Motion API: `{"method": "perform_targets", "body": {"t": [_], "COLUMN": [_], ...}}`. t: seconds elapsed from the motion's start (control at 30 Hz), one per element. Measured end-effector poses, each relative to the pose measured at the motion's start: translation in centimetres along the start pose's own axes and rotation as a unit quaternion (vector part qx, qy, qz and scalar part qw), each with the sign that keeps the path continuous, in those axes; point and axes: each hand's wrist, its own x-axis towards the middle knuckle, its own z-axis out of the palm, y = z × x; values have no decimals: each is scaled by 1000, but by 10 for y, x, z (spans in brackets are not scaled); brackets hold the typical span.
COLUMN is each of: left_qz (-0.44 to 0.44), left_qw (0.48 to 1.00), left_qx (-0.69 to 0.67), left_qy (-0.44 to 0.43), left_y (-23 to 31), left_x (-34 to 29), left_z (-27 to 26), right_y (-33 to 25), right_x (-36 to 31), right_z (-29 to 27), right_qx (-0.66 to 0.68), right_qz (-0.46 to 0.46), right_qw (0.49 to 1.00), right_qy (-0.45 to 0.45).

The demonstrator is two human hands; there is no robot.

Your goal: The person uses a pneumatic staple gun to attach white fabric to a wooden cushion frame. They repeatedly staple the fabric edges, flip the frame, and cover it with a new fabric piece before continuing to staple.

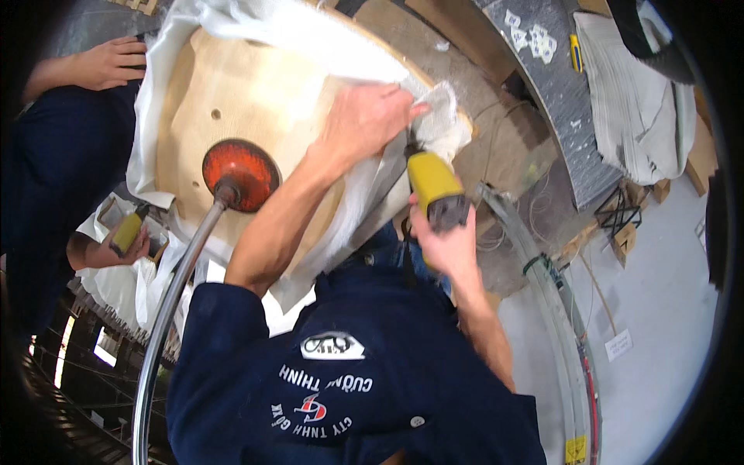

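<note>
White fabric (448,133) laps the rim of the pale wooden panel (287,81) before you; your left hand (366,124) is closed on its bunched edge, likely to keep it taut, while your right hand (449,246) grips a yellow tool (434,180) just beside that fold. Orange disc (246,172) on a metal rod (175,302) meets the panel, presumably steadying it. Tool's nose hard to make out, contact uncertain; far side cut off above.

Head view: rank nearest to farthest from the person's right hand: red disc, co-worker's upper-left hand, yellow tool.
1. Yellow tool: held in the right hand.
2. Red disc: to the left, over the pale panel.
3. Co-worker's hand: far upper left.
</note>
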Motion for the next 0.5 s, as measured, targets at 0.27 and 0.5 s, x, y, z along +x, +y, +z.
{"method": "perform_targets", "body": {"t": [0.27,0.5], "left_qz": [-16,-60], "left_qw": [1000,997], "left_qx": [-6,21], "left_qy": [9,-38], "left_y": [-3,-5], "left_x": [3,10], "left_z": [-1,-20], "right_y": [-14,-35], "right_x": [10,27], "right_z": [19,19], "right_qx": [-38,-101], "right_qz": [-117,-128], "right_qw": [992,987], "right_qy": [12,4]}}
